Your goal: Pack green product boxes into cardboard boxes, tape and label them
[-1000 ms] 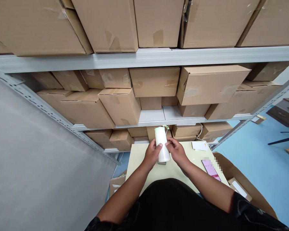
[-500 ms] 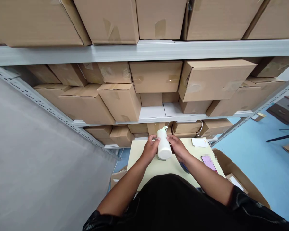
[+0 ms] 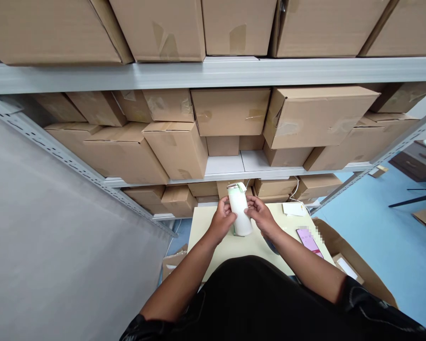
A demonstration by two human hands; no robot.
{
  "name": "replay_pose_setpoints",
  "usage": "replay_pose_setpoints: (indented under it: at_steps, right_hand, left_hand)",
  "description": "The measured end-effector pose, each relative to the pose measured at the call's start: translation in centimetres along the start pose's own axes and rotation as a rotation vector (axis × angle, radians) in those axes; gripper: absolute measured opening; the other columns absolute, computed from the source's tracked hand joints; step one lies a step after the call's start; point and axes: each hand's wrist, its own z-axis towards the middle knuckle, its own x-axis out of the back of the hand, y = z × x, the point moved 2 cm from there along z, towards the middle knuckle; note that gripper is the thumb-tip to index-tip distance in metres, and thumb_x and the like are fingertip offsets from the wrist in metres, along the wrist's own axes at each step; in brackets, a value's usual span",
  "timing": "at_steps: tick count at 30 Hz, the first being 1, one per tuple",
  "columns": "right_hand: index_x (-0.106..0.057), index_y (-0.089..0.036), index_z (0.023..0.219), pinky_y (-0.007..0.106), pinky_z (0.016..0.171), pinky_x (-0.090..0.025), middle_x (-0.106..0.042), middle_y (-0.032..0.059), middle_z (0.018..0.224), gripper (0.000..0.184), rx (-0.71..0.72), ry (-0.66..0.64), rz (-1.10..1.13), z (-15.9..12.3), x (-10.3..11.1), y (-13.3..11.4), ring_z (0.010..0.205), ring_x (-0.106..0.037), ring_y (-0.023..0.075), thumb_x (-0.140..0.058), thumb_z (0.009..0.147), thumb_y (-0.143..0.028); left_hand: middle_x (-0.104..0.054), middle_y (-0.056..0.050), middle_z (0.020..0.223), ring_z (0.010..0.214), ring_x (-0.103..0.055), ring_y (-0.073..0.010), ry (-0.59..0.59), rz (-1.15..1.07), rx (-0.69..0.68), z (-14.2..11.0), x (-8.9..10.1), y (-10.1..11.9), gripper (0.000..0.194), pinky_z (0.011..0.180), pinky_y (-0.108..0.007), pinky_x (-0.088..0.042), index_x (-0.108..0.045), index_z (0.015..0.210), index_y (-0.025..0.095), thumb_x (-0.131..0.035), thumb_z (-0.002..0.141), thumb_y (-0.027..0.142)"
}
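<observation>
Between my two hands is a white cylindrical bottle with a pale green and metallic-looking top. It stands nearly upright, its top leaning slightly to the left, above the pale yellow table. My left hand grips its left side, thumb across the front. On the other side my right hand holds it, thumb on the front and fingers behind. A dark blue object lies on the table, partly hidden by my right forearm.
A phone with a pink screen and a white packet lie on the table's right side. Behind it rises a metal shelf with several cardboard boxes. A large open carton stands at the right; a grey wall borders the left.
The bottle has been turned in my hands: its base faced me before, and now its side and green top show. My hands have shifted their grip around it.
</observation>
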Motion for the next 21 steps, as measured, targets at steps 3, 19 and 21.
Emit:
replay_pose_setpoints:
  at_steps: [3,19,21]
  right_hand:
    - [-0.065,-0.024,0.126,0.036,0.088,-0.05,-0.068,0.0038,0.107,0.057,0.034,-0.007,-0.055,-0.4,-0.4,0.2,0.09,-0.06,0.0191,-0.079,0.072,-0.035]
    - [-0.063,-0.023,0.126,0.039,0.081,-0.052,-0.074,0.0068,0.106,0.061,0.176,0.243,-0.44,0.4,0.4,-0.4,0.091,-0.065,0.0262,-0.081,0.073,-0.049]
    - [-0.061,-0.023,0.128,0.04,0.084,-0.051,-0.073,0.0079,0.107,0.065,0.174,0.299,-0.428,0.7,1.4,-0.6,0.093,-0.065,0.0269,-0.082,0.073,-0.049]
  left_hand:
    - [-0.067,-0.013,0.133,0.119,-0.066,-0.0261,-0.048,-0.007,-0.034,-0.3,0.4,-0.1,0.071,0.102,-0.042,-0.05,-0.043,0.138,0.022,-0.065,0.07,0.016]
    - [-0.07,-0.012,0.117,0.111,-0.066,-0.0256,-0.043,0.322,0.015,1.7,5.1,-3.1,0.043,0.1,-0.042,-0.052,-0.066,0.122,0.019,-0.074,0.082,0.032]
    - [-0.071,-0.01,0.108,0.103,-0.067,-0.0256,-0.002,0.484,0.047,2.3,6.3,-5.1,0.033,0.099,-0.042,-0.051,-0.069,0.11,0.019,-0.075,0.079,0.031]
